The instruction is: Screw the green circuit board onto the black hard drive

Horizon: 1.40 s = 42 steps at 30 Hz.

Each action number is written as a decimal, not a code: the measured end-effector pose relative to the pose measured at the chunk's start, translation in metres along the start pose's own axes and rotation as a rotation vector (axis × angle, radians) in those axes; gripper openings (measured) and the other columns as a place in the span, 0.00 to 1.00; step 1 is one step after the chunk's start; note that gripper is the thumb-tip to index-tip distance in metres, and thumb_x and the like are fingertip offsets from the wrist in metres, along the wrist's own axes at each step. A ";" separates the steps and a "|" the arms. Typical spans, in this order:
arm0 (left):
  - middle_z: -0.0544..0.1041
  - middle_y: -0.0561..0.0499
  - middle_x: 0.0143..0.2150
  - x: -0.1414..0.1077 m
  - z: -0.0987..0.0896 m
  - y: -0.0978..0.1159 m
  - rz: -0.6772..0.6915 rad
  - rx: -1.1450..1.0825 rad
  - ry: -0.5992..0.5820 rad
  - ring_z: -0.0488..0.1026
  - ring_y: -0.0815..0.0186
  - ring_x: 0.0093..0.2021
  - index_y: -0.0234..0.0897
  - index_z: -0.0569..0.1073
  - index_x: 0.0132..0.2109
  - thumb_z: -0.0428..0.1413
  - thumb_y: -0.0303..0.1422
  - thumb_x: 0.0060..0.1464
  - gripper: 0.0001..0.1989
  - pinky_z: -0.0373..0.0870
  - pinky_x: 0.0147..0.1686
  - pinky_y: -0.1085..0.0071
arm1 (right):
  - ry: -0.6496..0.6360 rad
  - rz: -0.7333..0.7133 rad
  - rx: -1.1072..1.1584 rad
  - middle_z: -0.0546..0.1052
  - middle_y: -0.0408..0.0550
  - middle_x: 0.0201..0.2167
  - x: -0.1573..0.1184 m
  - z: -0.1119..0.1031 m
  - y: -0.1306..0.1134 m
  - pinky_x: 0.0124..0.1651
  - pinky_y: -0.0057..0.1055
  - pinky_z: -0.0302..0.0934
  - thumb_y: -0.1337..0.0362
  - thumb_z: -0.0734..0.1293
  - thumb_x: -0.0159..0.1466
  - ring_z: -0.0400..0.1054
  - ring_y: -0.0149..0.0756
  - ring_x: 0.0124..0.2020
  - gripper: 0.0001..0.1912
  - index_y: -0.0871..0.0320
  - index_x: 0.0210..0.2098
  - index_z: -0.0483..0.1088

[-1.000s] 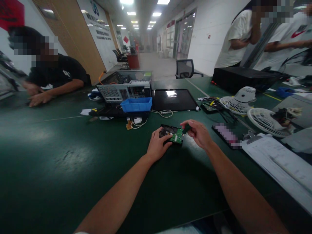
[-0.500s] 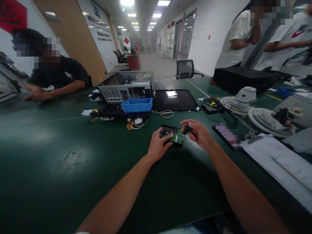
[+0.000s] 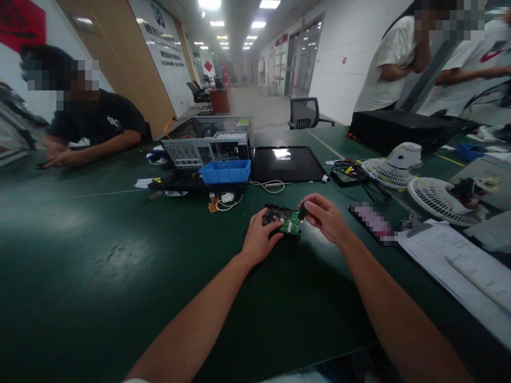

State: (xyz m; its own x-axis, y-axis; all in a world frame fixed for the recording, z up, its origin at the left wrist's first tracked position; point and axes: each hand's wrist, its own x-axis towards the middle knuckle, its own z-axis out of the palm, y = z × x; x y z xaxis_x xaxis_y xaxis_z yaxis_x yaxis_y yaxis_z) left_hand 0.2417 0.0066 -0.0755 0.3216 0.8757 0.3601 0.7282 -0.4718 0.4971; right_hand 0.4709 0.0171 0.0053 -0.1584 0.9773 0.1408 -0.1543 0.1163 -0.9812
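A hard drive [image 3: 272,214] lies on the green tabletop with its green circuit board [image 3: 290,225] facing up. My left hand [image 3: 257,235] grips the drive from its left side, thumb and fingers resting on its edge and face. Between the fingertips of my right hand [image 3: 324,215] is a small dark screwdriver [image 3: 302,211], held upright and slightly tilted. Its lower end points at the right edge of the circuit board; whether the tip touches a screw is too small to tell.
Beyond the drive stand a blue bin [image 3: 225,173], an opened computer case [image 3: 207,141] and a flat black panel [image 3: 286,164]. White fan parts [image 3: 435,199], a phone-like slab [image 3: 373,224] and a clipboard with papers [image 3: 459,266] lie right. A person [image 3: 96,119] sits at the far left.
My right fingers have closed in around the screwdriver's handle; before, the index finger was stretched out over it. My left hand and the hard drive have stayed in place.
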 end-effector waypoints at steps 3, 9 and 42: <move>0.54 0.49 0.73 0.000 -0.001 0.001 -0.001 -0.001 0.003 0.53 0.47 0.71 0.54 0.78 0.58 0.64 0.38 0.60 0.19 0.59 0.68 0.46 | 0.007 -0.060 -0.058 0.75 0.41 0.31 0.001 -0.001 0.001 0.20 0.24 0.46 0.53 0.74 0.61 0.55 0.23 0.20 0.15 0.53 0.43 0.77; 0.54 0.49 0.73 0.000 0.000 0.000 -0.008 -0.001 -0.009 0.53 0.47 0.71 0.55 0.78 0.58 0.63 0.39 0.60 0.19 0.59 0.67 0.45 | 0.005 -0.089 -0.151 0.74 0.43 0.26 0.000 -0.003 0.001 0.19 0.26 0.46 0.50 0.70 0.64 0.57 0.25 0.19 0.15 0.56 0.38 0.78; 0.48 0.48 0.76 0.002 0.002 -0.001 -0.068 -0.026 -0.052 0.46 0.44 0.74 0.54 0.77 0.60 0.58 0.45 0.64 0.19 0.57 0.67 0.43 | -0.071 0.011 -0.017 0.76 0.48 0.31 0.001 -0.012 0.005 0.19 0.27 0.43 0.54 0.66 0.64 0.55 0.25 0.20 0.16 0.59 0.34 0.79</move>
State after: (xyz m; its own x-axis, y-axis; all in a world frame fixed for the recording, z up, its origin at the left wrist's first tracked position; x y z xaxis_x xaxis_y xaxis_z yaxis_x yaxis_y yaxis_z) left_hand 0.2427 0.0089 -0.0765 0.3033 0.9098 0.2833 0.7339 -0.4127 0.5396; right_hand 0.4813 0.0211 -0.0008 -0.2285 0.9636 0.1386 -0.1356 0.1095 -0.9847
